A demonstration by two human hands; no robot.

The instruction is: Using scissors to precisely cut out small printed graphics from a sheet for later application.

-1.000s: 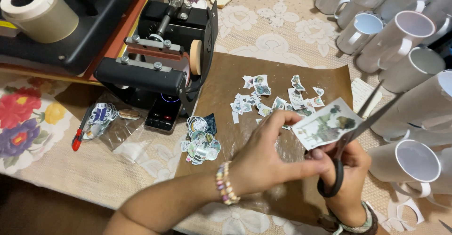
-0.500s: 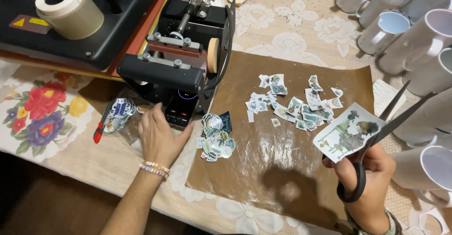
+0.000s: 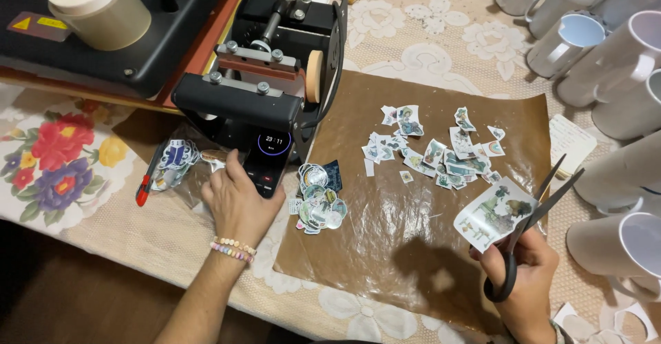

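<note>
My left hand, with bead bracelets at the wrist, rests on the black control box with a round lit display at the front of the mug press; the thumb touches its face. My right hand grips black scissors with the blades open and pointing up right. The same hand pinches a small printed picture sheet against the scissors. A pile of cut round stickers lies just right of my left hand.
Paper scraps lie scattered on a brown baking sheet. Several white mugs crowd the right side. A tape roll sits on a flat press at the top left. A plastic bag of stickers and a red pen lie left of the hand.
My left hand let go of the picture sheet, crossed to the left and now touches the press's control box. My right hand keeps the scissors and sheet, lower right.
</note>
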